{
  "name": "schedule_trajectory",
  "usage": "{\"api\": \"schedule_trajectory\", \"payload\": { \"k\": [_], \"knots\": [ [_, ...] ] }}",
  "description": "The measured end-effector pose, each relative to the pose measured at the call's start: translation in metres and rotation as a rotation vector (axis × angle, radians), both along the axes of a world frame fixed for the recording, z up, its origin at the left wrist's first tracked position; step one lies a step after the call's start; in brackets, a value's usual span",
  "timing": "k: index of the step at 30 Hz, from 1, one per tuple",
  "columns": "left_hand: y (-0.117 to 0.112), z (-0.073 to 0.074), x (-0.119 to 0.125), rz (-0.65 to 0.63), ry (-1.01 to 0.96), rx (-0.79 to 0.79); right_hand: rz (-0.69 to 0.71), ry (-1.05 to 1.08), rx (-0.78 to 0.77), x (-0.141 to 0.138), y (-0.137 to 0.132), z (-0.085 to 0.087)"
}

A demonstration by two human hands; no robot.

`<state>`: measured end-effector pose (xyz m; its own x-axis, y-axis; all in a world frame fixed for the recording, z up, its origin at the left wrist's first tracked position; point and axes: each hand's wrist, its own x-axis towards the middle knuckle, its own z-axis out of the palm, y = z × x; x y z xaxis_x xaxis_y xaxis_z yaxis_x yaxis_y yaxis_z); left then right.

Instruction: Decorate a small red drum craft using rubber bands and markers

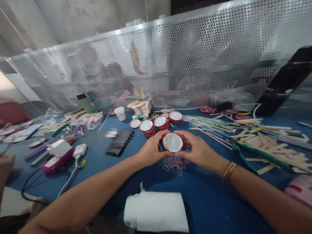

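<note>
Between my two hands is a small round red drum with a white top (172, 142), tilted so its top faces me. My left hand (154, 149) grips its left side, fingers curled around the rim. My right hand (195, 149) is wrapped round the right side; a gold bracelet (229, 171) circles that wrist. Just below the hands lies a tangle of coloured rubber bands (173, 164). Behind them stand several similar red drums (147, 127), some stacked. Nearer to me on the table is a folded white cloth (157, 211).
Blue table (102, 177). At right lie green-handled pliers (263, 156) on wooden sticks (270, 143). To the left are a dark phone (120, 142), chargers (59, 148) and cables. A paper cup (120, 113) and a perforated metal screen (156, 61) stand behind. Another person's hand (6, 164) is at far left.
</note>
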<state>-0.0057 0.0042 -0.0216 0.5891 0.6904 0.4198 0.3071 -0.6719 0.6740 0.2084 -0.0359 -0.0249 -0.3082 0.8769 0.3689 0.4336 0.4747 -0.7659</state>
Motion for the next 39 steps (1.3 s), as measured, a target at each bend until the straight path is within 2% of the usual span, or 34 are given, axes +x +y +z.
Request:
{"api": "schedule_trajectory", "payload": {
  "k": [6,17,20,24,27,30,35,39],
  "knots": [
    [0.003,-0.001,-0.004,-0.041,0.019,-0.026,-0.042,-0.01,0.033,-0.004,0.001,-0.002],
    [-0.005,0.007,0.002,0.063,0.046,0.045,-0.056,-0.032,0.076,-0.002,0.0,-0.001],
    [-0.005,0.005,0.001,0.033,-0.009,-0.007,-0.052,-0.025,0.096,-0.003,-0.002,-0.001],
    [-0.003,0.003,0.002,-0.022,-0.212,-0.193,-0.017,-0.047,0.133,-0.007,-0.003,-0.002],
    [-0.002,0.003,0.004,0.027,-0.371,-0.308,0.009,-0.052,0.141,-0.01,-0.004,-0.004],
    [-0.002,0.004,0.006,0.094,-0.421,-0.345,-0.006,-0.051,0.134,-0.013,-0.008,-0.006],
    [-0.005,0.007,0.006,0.227,-0.405,-0.271,0.017,0.026,0.017,-0.015,-0.013,-0.003],
    [-0.006,0.007,0.007,0.252,-0.383,-0.219,-0.034,-0.054,0.034,-0.012,-0.012,0.004]
  ]
}}
